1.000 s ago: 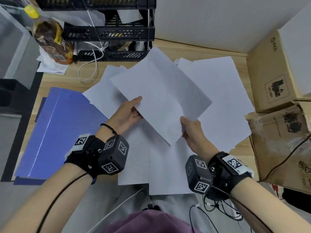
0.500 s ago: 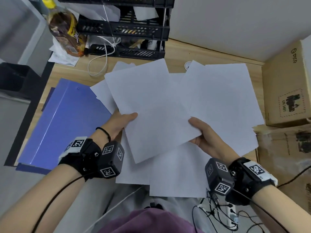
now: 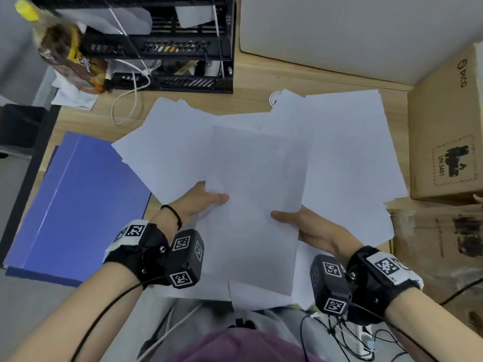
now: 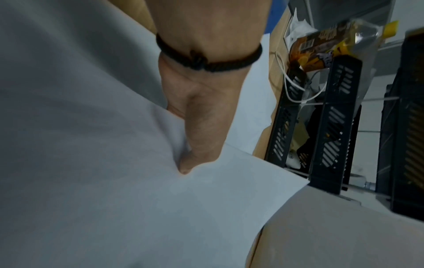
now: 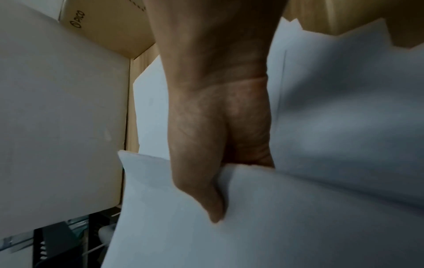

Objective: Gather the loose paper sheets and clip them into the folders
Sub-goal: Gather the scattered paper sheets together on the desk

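Observation:
A white paper sheet (image 3: pixel 257 194) is held upright-lengthwise above the desk between both hands. My left hand (image 3: pixel 201 201) pinches its left edge, thumb on top (image 4: pixel 201 137). My right hand (image 3: pixel 303 223) pinches its right edge, thumb on top (image 5: pixel 201 181), fingers hidden beneath. Several more loose white sheets (image 3: pixel 347 152) lie fanned over the wooden desk (image 3: pixel 261 82) under and around the held one. Blue folders (image 3: pixel 70 205) lie stacked flat at the desk's left, closed.
A black mesh tray rack (image 3: pixel 170 45) stands at the back, with a bottle (image 3: pixel 68 53) and a white cable (image 3: pixel 130 100) beside it. Cardboard boxes (image 3: pixel 444 131) line the right side. A white board (image 3: pixel 352 32) leans at the back.
The held sheet has turned from slanted to straight lengthwise, and both hands have shifted along its side edges. The view has tilted slightly.

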`<state>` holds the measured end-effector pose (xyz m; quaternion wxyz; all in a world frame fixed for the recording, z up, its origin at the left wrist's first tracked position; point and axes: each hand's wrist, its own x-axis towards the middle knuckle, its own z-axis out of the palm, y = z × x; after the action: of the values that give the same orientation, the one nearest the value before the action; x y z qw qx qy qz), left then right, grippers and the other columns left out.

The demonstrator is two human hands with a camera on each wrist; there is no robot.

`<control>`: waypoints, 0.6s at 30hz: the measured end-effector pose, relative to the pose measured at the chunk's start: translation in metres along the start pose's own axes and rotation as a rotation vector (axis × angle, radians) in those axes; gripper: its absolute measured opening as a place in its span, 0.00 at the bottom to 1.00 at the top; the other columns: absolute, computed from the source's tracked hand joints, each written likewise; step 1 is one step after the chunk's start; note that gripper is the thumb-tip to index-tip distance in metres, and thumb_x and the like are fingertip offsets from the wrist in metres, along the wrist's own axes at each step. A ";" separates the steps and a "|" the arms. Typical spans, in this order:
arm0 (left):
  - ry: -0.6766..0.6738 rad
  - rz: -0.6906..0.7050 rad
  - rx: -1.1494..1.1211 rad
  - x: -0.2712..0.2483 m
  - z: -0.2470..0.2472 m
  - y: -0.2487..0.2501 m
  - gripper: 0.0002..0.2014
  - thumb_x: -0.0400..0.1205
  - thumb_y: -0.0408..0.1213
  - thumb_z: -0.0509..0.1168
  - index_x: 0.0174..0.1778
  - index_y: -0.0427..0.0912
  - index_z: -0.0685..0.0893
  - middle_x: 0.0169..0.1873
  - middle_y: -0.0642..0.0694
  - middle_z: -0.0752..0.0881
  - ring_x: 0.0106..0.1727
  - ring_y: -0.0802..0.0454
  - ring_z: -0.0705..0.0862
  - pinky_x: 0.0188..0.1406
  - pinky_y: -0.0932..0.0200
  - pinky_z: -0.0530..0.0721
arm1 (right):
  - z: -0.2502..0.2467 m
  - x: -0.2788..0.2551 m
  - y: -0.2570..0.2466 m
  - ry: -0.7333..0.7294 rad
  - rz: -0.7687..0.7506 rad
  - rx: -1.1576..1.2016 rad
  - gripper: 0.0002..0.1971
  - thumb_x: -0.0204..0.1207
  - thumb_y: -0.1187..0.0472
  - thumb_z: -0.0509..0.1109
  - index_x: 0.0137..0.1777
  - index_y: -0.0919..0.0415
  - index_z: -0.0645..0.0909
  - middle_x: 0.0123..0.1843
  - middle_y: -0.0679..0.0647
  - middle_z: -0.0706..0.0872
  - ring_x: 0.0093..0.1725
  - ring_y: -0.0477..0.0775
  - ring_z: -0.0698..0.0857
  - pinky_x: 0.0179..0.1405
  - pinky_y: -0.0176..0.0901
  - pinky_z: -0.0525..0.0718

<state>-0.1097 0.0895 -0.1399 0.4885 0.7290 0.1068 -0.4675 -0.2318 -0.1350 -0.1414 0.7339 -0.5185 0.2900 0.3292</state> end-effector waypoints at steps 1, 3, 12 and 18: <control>0.031 0.022 -0.003 0.004 0.005 0.002 0.08 0.79 0.35 0.71 0.51 0.42 0.80 0.47 0.47 0.87 0.43 0.60 0.83 0.31 0.76 0.80 | -0.005 0.004 -0.003 0.023 -0.007 -0.025 0.16 0.82 0.63 0.67 0.69 0.56 0.79 0.63 0.54 0.89 0.62 0.57 0.88 0.63 0.53 0.85; 0.112 0.055 -0.050 0.007 0.018 0.004 0.05 0.81 0.31 0.68 0.49 0.45 0.80 0.42 0.52 0.84 0.40 0.63 0.81 0.28 0.80 0.78 | -0.009 0.016 -0.012 0.093 -0.040 -0.076 0.15 0.84 0.64 0.66 0.68 0.63 0.80 0.59 0.58 0.90 0.58 0.58 0.89 0.55 0.46 0.88; 0.357 0.171 -0.192 0.003 0.006 -0.004 0.07 0.78 0.30 0.68 0.44 0.49 0.84 0.43 0.50 0.88 0.45 0.52 0.86 0.48 0.59 0.85 | 0.012 0.048 -0.018 0.238 -0.087 -0.185 0.13 0.84 0.65 0.63 0.64 0.67 0.82 0.49 0.57 0.89 0.45 0.56 0.88 0.45 0.45 0.85; 0.291 0.329 -0.165 -0.008 -0.026 0.004 0.06 0.81 0.31 0.65 0.41 0.45 0.83 0.39 0.51 0.85 0.38 0.60 0.83 0.37 0.73 0.81 | 0.046 0.054 -0.018 0.333 -0.103 -0.099 0.13 0.85 0.62 0.61 0.65 0.64 0.81 0.53 0.58 0.90 0.49 0.57 0.89 0.44 0.45 0.85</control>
<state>-0.0966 0.1111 -0.1292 0.5957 0.7537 0.0937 -0.2615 -0.1808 -0.0857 -0.1593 0.6652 -0.6156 0.3640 0.2144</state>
